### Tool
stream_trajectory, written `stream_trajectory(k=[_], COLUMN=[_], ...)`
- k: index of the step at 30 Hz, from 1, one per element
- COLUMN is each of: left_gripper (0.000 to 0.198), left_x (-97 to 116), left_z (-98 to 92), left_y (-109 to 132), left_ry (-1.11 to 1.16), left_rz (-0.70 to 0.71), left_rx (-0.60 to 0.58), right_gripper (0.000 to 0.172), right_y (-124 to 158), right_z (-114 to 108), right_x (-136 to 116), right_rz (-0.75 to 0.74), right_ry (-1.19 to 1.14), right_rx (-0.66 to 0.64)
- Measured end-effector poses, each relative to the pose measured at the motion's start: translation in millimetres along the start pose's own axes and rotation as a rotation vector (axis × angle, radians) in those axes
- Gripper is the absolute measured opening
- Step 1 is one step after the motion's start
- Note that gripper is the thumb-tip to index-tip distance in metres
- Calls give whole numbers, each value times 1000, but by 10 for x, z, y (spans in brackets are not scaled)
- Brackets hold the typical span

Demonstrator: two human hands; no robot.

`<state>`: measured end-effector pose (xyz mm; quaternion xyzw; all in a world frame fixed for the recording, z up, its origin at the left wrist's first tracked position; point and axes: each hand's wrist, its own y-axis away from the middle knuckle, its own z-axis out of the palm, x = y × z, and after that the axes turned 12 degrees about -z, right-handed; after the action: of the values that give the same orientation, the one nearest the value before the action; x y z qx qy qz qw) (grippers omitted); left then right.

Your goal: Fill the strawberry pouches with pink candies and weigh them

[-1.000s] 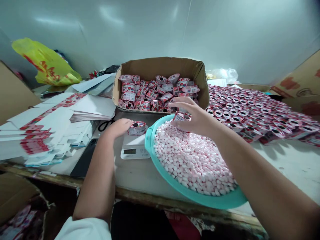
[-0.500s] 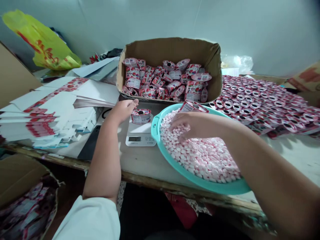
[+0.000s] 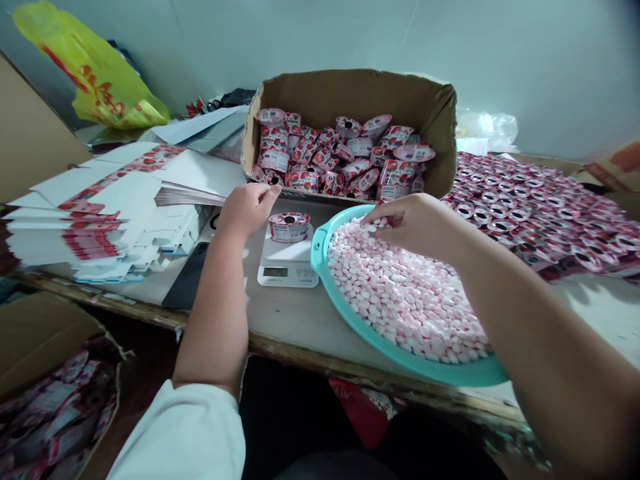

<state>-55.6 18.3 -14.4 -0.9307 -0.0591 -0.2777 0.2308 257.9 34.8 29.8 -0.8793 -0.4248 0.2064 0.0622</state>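
Note:
A small round red-and-white pack (image 3: 289, 227) stands open on a white kitchen scale (image 3: 287, 265). My left hand (image 3: 247, 208) hovers just left of the pack, its fingertips pinched together; what they hold is hidden. My right hand (image 3: 417, 225) is curled over the far edge of a teal basin (image 3: 320, 248) heaped with pink and white candies (image 3: 400, 300). Its fingers are closed, with a few candies showing at the tips.
Behind the scale, a cardboard box (image 3: 350, 93) holds several filled packs. Empty packs (image 3: 540, 213) cover the table to the right. Stacked flat cartons (image 3: 100, 213) and a dark phone (image 3: 187, 283) lie left. A yellow bag (image 3: 100, 83) is at the back left, another box (image 3: 50, 393) below.
My right hand let go of a pack, dipped into the candies, then rose to the basin's far edge with fingers closed. My left hand lifted off the pack on the scale and pinched.

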Motion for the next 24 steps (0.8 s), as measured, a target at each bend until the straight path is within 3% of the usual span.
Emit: stream_trajectory(k=[7, 16, 19, 24], left_gripper=[56, 48, 46, 43], left_x=[10, -53, -57, -83], left_z=[23, 54, 45, 65], left_y=[-3, -50, -62, -92], left_ry=[-13, 129, 153, 154], left_rz=[-12, 0, -19, 5], left_rx=[-1, 70, 81, 44], right_gripper=[19, 17, 17, 14], right_y=[-12, -48, -166, -520], right_z=[-14, 56, 41, 71], right_x=[4, 42, -48, -188], right_rz=[55, 5, 28, 7], right_ry=[4, -29, -16, 0], right_rx=[19, 40, 78, 32])
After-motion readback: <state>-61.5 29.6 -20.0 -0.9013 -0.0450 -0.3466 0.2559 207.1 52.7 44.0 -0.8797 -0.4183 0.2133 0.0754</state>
